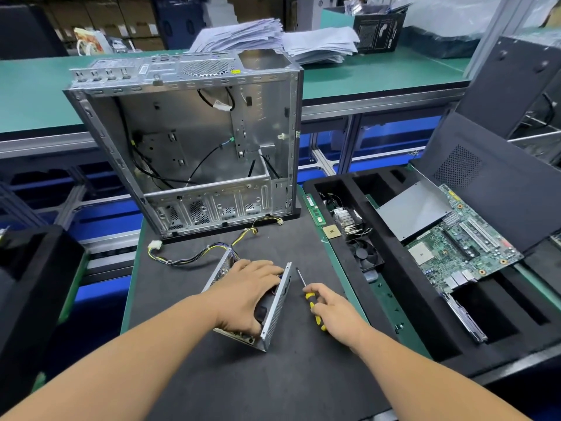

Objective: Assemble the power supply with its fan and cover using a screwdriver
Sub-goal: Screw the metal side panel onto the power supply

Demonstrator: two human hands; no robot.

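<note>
On the worktop [212, 375], the left hand [246, 296] reaches into the open power supply [273, 317], fingers curled on its fan [261, 309]. The right hand's [337, 314] grip is clamped on the screwdriver [312, 305]. Seat the fan squarely before driving screws.

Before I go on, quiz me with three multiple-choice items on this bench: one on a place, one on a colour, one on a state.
1. Where does the motherboard lie?
A. in the foam tray on the right
B. inside the case
C. under the paper stacks

2. What colours is the screwdriver handle?
A. red and white
B. yellow and black
C. all blue

3. What is the left hand doing?
A. hanging idle
B. reaching into the open supply
C. holding the cables

Key: 1 A, the board sits in the tray, while the case holds only cables; 2 B, yellow and black show by the right hand; 3 B, its fingers rest inside the supply.
</note>
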